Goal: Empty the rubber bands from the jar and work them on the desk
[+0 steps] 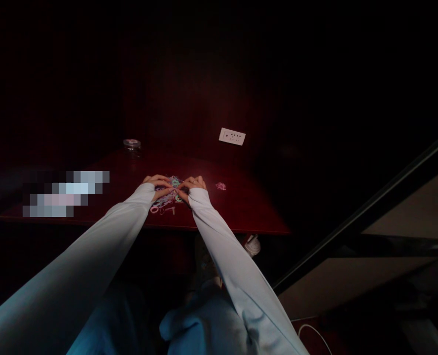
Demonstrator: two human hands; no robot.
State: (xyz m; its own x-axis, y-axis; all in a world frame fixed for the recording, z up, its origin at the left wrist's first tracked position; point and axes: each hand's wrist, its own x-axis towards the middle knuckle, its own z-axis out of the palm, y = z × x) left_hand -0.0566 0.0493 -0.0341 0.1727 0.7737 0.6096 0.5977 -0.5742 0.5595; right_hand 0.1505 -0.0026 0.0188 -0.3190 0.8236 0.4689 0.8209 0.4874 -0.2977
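Note:
A pile of small purple, green and white loop-like pieces (165, 200) lies on the dark red table (119, 170). Over its left side is my left hand (159, 185), fingers bent and pointing inward. My right hand (194, 186) comes in from the right side of the pile, its fingertips close to those of the left. Both hands look closed at the fingertips; whatever they pinch is too small to make out. Several pale loops (155, 210) lie just in front of the pile. To the right sits a small separate heap of pink pieces (221, 186).
A clear round jar (132, 147) stands at the back left of the table. A white socket plate (232, 136) is on the wall behind. Pixelated pale items cover the left end of the table. A dark slanting bar (352, 217) crosses the right side.

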